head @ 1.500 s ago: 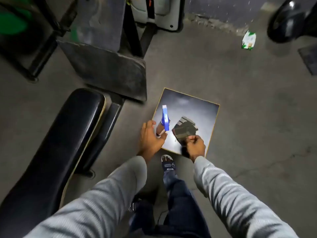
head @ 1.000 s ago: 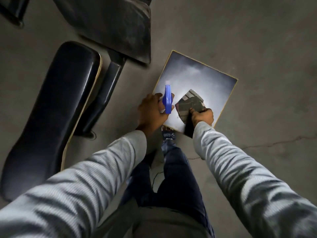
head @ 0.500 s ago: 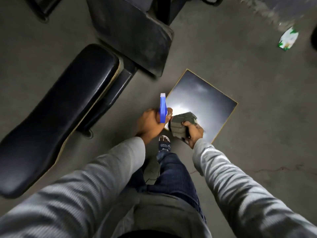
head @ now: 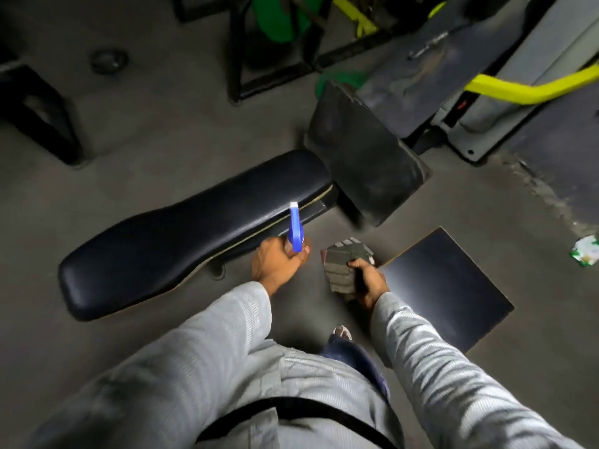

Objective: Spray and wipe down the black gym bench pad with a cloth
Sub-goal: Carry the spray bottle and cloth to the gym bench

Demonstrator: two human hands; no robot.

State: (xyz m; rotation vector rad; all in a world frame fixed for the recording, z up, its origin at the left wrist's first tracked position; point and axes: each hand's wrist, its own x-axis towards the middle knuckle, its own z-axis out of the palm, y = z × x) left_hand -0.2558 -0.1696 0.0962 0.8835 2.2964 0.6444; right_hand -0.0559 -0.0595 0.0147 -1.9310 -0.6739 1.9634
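Note:
The black gym bench pad point(head: 181, 234) lies long and low across the middle left of the view, its far end up near a dusty black seat pad point(head: 366, 163). My left hand point(head: 278, 264) grips a spray bottle point(head: 295, 228) with a blue trigger head and white nozzle, held just at the bench's near edge, nozzle toward the pad. My right hand point(head: 368, 280) holds a folded grey checked cloth point(head: 345, 265) to the right of the bottle, above the floor and clear of the bench.
A dark square board point(head: 453, 293) with a light edge lies on the concrete floor at right. Black machine frames point(head: 259, 59), green weight plates point(head: 278, 17) and a yellow bar point(head: 525, 89) stand at the back. A green and white wrapper point(head: 585, 251) lies far right.
Both hands lifted the bottle and cloth off the square board and moved left toward the bench. The view swung, so the bench now lies across the middle.

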